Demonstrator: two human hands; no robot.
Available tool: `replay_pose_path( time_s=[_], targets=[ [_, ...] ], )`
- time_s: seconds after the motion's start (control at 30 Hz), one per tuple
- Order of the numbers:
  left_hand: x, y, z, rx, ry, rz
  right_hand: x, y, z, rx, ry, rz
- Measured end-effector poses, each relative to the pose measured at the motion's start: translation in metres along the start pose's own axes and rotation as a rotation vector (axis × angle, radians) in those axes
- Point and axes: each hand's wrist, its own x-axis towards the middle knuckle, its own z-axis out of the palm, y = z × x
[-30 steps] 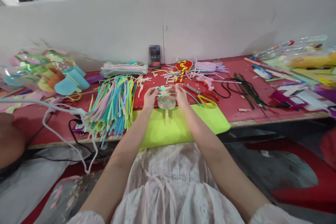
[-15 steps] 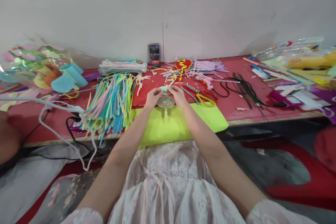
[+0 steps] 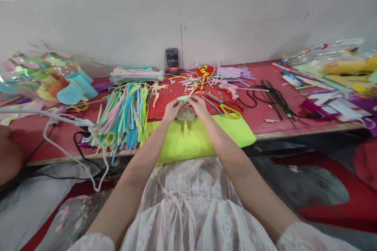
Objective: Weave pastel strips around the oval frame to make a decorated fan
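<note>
Pinching left hand (image 3: pixel 172 110) and right hand (image 3: pixel 197 106): fingertips holding a small green piece (image 3: pixel 184 101), seemingly unfinished.
Red-and-yellow ornament (image 3: pixel 204 74): resting beyond, looking complete.
Fuzzy stems (image 3: pixel 125 115): lying loose, apparently unused.

A heap of pastel strips (image 3: pixel 125 113) blocks the way outward from the left hand (image 3: pixel 173 109), a yellow-handled tool (image 3: pixel 225 108) flanks the right hand (image 3: pixel 198 106), and bare yellow-green pad (image 3: pixel 237 131) outside the right forearm (image 3: pixel 222 143) leaves passage.
</note>
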Motion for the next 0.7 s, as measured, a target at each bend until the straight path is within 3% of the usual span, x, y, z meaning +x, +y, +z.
replay_pose_path(
  time_s=[0.7],
  targets=[
    [-0.0048, 0.009, 0.0002, 0.355, 0.096, 0.043, 0.005, 0.0077, -0.0058, -0.3, -0.032, -0.106]
  ],
)
